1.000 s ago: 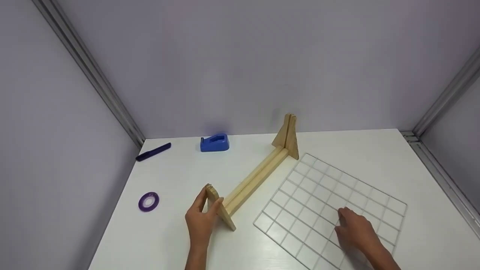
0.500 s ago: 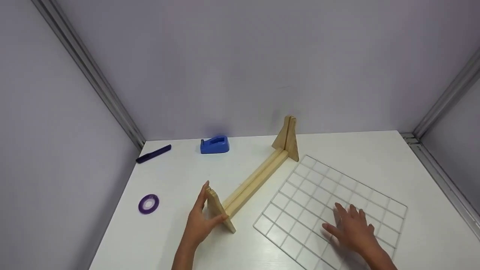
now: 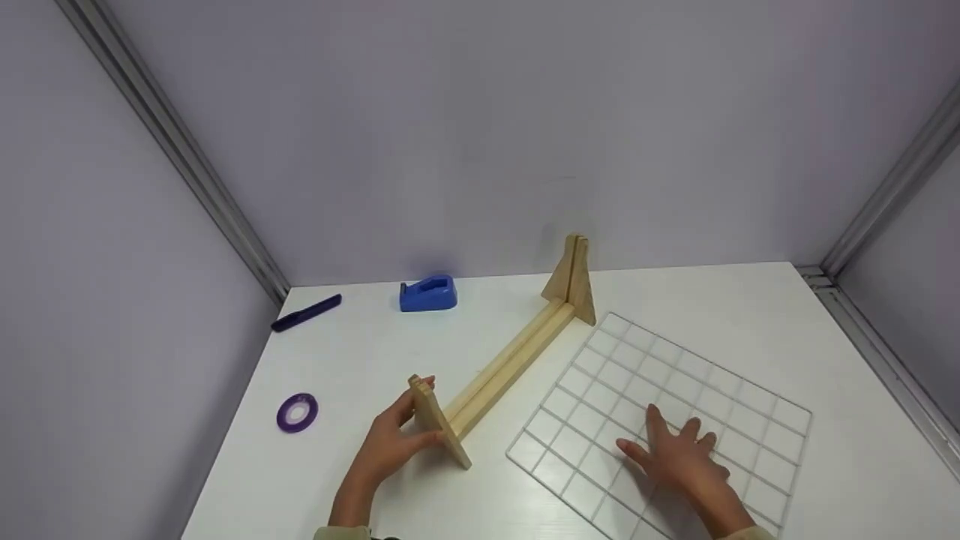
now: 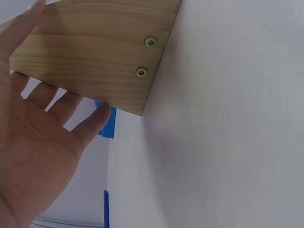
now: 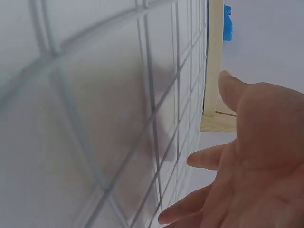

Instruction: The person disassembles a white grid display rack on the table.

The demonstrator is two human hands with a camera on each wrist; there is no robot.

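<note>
A wooden stand (image 3: 514, 360) with a grooved base bar and two upright end pieces lies diagonally across the middle of the table. My left hand (image 3: 390, 442) grips its near end piece (image 3: 439, 424), thumb on one side and fingers round the edge. Two screw heads show on that end piece (image 4: 95, 52) in the left wrist view. To the right, a white wire grid panel (image 3: 600, 394) lies flat. Over it my right hand (image 3: 679, 457) is spread, fingers apart and holding nothing; whether the fingertips touch the wires I cannot tell.
A blue tape dispenser (image 3: 428, 293) stands near the back wall. At the left are a dark blue utility knife-like tool (image 3: 306, 313) and a purple tape ring (image 3: 297, 412). Pale walls (image 3: 450, 135) enclose the white table (image 3: 360, 352).
The right hand has gone from curled fingers to spread ones and shifted left over the grid. The left hand's fingers have shifted on the end piece; the stand stays in place.
</note>
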